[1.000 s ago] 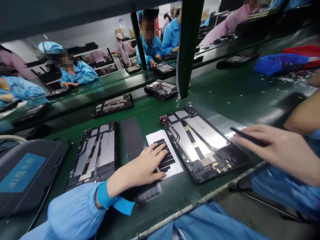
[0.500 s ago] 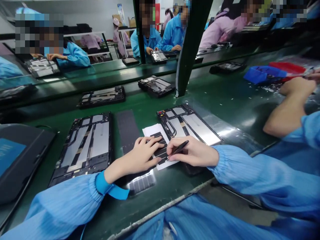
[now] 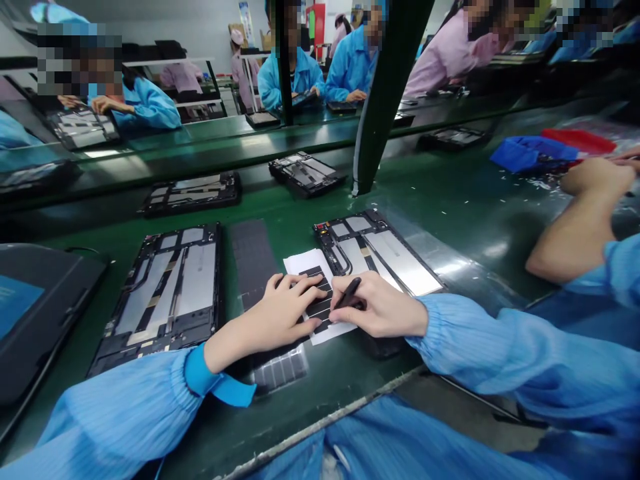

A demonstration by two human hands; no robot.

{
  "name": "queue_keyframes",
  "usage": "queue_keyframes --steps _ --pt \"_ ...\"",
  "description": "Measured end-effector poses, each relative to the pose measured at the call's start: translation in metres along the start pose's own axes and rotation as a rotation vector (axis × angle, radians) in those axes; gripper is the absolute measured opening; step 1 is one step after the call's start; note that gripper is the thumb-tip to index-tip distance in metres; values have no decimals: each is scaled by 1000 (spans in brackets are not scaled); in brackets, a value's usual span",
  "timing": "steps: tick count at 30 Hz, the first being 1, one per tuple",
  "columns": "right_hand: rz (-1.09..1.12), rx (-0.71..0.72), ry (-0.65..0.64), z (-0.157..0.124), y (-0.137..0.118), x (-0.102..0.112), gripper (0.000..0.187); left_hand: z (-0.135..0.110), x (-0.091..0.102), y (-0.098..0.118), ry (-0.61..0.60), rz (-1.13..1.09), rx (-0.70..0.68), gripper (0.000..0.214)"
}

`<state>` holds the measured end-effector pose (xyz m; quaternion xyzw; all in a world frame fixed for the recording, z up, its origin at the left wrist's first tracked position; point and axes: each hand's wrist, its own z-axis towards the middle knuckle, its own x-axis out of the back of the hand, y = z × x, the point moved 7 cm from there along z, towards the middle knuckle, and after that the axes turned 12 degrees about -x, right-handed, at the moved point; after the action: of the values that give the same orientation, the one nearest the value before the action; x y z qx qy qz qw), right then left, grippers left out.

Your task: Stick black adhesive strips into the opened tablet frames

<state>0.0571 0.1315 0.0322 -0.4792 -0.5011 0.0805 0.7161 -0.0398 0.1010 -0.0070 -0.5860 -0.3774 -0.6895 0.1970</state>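
Observation:
My left hand (image 3: 283, 313) lies flat with its fingers spread on a black striped adhesive sheet (image 3: 316, 308), which sits on white backing paper (image 3: 301, 264). Right beside it, my right hand (image 3: 375, 305) grips black tweezers (image 3: 349, 293), their tips at the sheet's right edge. Just above both hands lies a black tablet housing (image 3: 373, 248) with silver foil panels, its near end hidden by my right hand. A similar housing (image 3: 167, 293) lies to the left, and a dark pad (image 3: 251, 260) lies between them. A ribbed strip (image 3: 280, 368) shows below my left wrist.
A green conveyor belt (image 3: 440, 207) carries more tablet housings (image 3: 305, 173) at the far side. A green post (image 3: 385, 87) rises beyond my hands. A co-worker's bare forearm (image 3: 583, 227) reaches in at right, near blue and red cloth (image 3: 533, 153). A dark tablet case (image 3: 35, 313) lies at left.
My right hand has moved left from over the housing to beside my left hand, with the tweezers at the sheet. The co-worker's forearm has come further into view, and the view has shifted slightly.

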Motion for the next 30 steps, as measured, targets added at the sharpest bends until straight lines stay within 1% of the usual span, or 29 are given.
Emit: queue_keyframes --steps 3,4,5,6,7,9,11,13,14,15,17,19,24,27,28,30 --pt "195 -111 -101 -2 4 3 14 -1 1 0 -3 12 4 37" --pt "258 -147 -107 -2 6 7 14 -1 2 0 -3 9 -1 37" --pt "303 -178 -78 0 10 14 15 -1 3 0 0 4 -10 36" --pt "327 -204 -9 2 14 23 17 0 4 1 7 -5 -22 35" --pt "334 -225 86 6 20 33 19 2 6 1 24 -20 -30 32" --pt "333 -253 283 12 32 50 22 7 11 0 119 -70 -13 25" --pt "339 -254 417 17 43 57 23 12 17 -3 285 -145 30 20" --pt "347 -236 465 20 49 55 24 16 21 -4 454 -220 41 19" --pt "346 -223 468 20 50 52 24 17 21 -4 510 -251 24 21" --pt "338 -208 461 19 50 49 24 18 20 -3 539 -277 0 23" --pt "315 -181 441 17 49 44 23 21 16 0 536 -311 -43 26" --pt "304 -169 419 16 48 41 23 21 13 1 497 -324 -64 28" --pt "283 -157 392 17 48 39 23 20 14 0 476 -341 -58 30" --pt "227 -141 391 17 46 39 21 20 13 1 467 -352 -52 27" --pt "187 -120 402 17 43 39 21 20 13 1 463 -355 -52 26" --pt "87 -27 434 13 35 41 18 20 13 3 457 -363 -59 25"
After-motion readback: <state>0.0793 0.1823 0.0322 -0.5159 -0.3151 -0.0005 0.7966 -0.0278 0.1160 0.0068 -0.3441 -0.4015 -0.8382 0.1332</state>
